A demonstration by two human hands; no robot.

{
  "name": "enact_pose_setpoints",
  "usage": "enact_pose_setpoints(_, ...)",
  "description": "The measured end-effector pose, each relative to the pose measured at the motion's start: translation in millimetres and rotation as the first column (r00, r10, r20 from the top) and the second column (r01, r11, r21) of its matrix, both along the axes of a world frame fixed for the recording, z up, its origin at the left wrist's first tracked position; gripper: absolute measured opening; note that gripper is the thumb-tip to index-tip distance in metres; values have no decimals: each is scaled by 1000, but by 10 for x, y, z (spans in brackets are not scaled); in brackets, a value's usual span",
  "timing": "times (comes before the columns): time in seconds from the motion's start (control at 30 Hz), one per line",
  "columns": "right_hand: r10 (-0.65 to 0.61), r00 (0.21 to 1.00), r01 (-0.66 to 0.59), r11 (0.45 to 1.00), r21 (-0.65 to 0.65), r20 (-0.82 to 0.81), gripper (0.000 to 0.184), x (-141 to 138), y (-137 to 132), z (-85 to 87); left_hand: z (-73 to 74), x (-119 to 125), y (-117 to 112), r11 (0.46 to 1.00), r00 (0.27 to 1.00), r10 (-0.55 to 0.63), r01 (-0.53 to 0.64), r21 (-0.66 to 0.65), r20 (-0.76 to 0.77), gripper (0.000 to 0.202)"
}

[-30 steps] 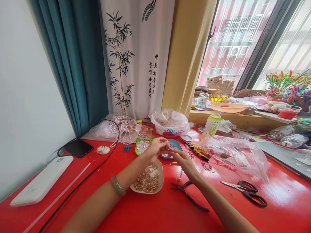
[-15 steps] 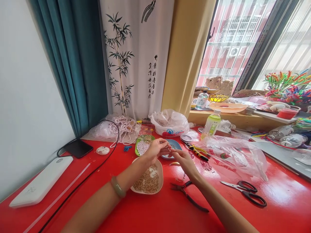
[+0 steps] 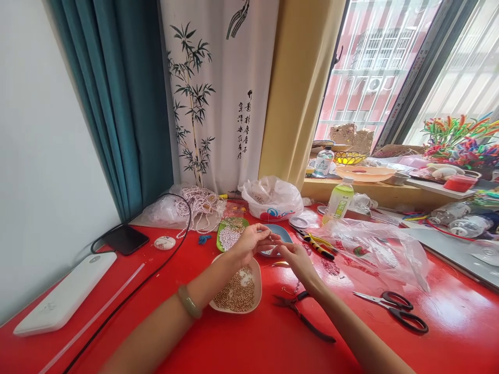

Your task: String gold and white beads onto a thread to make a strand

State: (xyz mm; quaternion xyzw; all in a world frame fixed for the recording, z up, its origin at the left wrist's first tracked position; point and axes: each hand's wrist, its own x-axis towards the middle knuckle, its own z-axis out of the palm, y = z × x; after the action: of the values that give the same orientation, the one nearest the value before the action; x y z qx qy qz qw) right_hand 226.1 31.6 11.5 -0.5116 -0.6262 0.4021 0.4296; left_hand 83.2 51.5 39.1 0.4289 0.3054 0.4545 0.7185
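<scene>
My left hand (image 3: 251, 244) and my right hand (image 3: 296, 257) meet fingertip to fingertip over the blue tray (image 3: 286, 235), both closed in a pinch. Between them is a thin beaded strand, mostly hidden by the fingers. Its beaded tail (image 3: 290, 290) shows below my right hand, near the table. Under my left wrist is a cream bowl (image 3: 259, 291) of gold beads (image 3: 234, 295). Behind it, a green tray (image 3: 220, 234) holds white and gold beads. Black-handled pliers (image 3: 307, 322) lie open below my right forearm.
Scissors (image 3: 393, 309) lie at the right, with a clear plastic bag (image 3: 382, 249) behind them. Yellow-black pliers (image 3: 317, 245) and red beads (image 3: 330, 266) are right of my hands. A drink bottle (image 3: 341, 200) stands behind. A black cable (image 3: 156, 272), phone (image 3: 127, 239) and white power bank (image 3: 64, 293) occupy the left.
My fingertips have shifted slightly, with the right fingers moving closer against the left. The beaded tail below my right hand hangs a little differently. Everything on the table stays in place.
</scene>
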Motion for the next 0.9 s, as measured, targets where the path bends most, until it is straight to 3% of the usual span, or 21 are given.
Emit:
enact_pose_setpoints(0.27,-7,1000,8,1000,13,-14,32,21,11,-18,-60,-1,23,998,998,-59,59,36,-6,16)
enact_pose_setpoints(0.53,-29,999,29,999,17,35,36,14,-10,30,12,-6,-47,995,998,-60,62,77,-24,17)
enact_pose_setpoints(0.7,11,999,-13,999,-52,-33,47,-4,-15,64,8,-19,-23,998,998,7,-3,63,-60,18)
enact_pose_setpoints(0.77,9,999,-9,1000,-11,-39,46,8,-20,87,-21,-24,6,997,997,7,-1,83,-74,21)
enact_pose_setpoints(0.9,-47,999,45,979,199,5,36,56,4,159,-62,-22,44,996,994,-14,23,86,-106,28)
